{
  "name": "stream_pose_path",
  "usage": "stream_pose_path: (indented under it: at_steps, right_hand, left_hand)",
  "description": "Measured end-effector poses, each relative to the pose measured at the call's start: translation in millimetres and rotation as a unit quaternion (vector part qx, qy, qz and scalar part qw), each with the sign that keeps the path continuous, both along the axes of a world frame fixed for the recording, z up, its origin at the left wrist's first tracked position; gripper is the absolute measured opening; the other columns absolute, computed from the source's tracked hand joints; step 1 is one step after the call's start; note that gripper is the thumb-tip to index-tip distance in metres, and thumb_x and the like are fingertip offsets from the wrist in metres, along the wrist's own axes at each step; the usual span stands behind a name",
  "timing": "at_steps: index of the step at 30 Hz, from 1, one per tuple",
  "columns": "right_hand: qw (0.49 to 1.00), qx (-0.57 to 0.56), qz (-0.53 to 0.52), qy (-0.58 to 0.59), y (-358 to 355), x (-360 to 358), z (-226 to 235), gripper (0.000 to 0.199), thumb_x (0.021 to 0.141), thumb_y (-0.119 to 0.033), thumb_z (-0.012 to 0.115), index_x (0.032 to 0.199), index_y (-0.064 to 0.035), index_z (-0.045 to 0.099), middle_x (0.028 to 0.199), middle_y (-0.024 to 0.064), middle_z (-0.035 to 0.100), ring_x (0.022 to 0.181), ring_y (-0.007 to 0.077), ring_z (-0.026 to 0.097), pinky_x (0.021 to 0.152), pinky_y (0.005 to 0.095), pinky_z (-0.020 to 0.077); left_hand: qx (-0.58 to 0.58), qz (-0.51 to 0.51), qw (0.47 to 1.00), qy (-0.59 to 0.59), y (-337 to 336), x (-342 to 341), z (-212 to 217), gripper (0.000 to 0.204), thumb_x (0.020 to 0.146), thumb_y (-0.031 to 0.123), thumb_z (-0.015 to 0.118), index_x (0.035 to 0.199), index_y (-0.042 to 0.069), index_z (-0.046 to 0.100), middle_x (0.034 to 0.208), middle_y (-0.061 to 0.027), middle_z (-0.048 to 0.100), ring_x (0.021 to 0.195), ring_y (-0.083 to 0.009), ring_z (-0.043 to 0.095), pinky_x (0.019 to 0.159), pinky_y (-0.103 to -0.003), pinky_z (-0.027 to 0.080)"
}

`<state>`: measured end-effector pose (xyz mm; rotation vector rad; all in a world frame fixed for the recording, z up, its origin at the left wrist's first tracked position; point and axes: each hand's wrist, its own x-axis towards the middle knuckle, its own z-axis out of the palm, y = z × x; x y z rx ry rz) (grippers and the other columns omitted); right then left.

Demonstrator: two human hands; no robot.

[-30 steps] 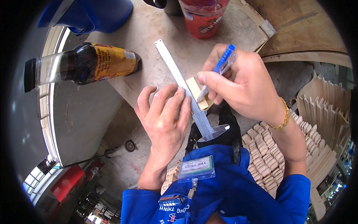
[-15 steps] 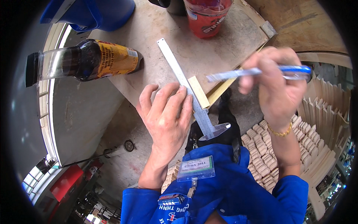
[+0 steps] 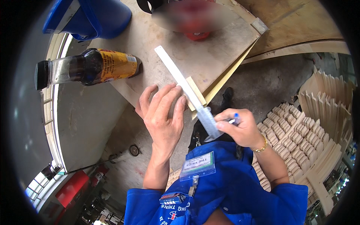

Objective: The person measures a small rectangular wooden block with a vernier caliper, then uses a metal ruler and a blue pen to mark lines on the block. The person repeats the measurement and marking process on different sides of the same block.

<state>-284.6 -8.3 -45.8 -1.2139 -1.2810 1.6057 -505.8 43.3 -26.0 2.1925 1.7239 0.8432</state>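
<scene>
A silver vernier caliper [image 3: 187, 88] lies slantwise over the table corner, its jaw end sticking out past the edge toward me. Along its right side lies a small pale wood strip [image 3: 196, 91]. My left hand [image 3: 161, 116] has its fingers spread and bent, the fingertips resting against the caliper's beam. My right hand [image 3: 242, 129] is closed at the jaw end, thumb and fingers pinching the caliper there. A pen [image 3: 236, 119] with a blue end is tucked in the same hand; most of it is hidden by the fingers.
On the table [image 3: 150, 33] stand a blue bucket [image 3: 108, 18] and a red drink cup [image 3: 197, 35], partly blurred. A dark bottle with a yellow label [image 3: 116, 65] is at the left. Stacked wooden pieces [image 3: 288, 131] fill the floor at right.
My right hand has come down and left from above the table edge to the caliper's jaw end, the pen now turned within it. My left hand stays at the caliper.
</scene>
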Motion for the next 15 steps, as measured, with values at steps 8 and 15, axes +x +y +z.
stream_pose_path:
  at_steps: [8,15]
  right_hand:
    - [0.991,0.013,0.058,-0.116,9,73,31,0.012,0.085,-0.003,0.072,0.093,0.0047,0.072,0.08,0.0093,0.071,0.07,0.0116,0.064,0.064,0.0271,0.0501]
    - [0.993,0.045,0.066,-0.082,8,61,40,0.012,0.084,-0.002,0.072,0.094,0.0042,0.072,0.08,0.0109,0.071,0.069,0.0145,0.066,0.064,0.0273,0.0505]
  left_hand:
    - [-0.073,-0.091,0.993,0.003,-5,-6,7,0.067,0.063,0.018,0.088,0.121,0.008,0.057,0.137,-0.0107,0.058,0.135,-0.0375,0.043,0.112,-0.055,0.025]
    - [-0.069,-0.061,0.995,-0.029,-15,-6,6,0.057,0.064,0.013,0.087,0.111,0.009,0.056,0.135,-0.0108,0.059,0.136,-0.0369,0.044,0.112,-0.057,0.025]
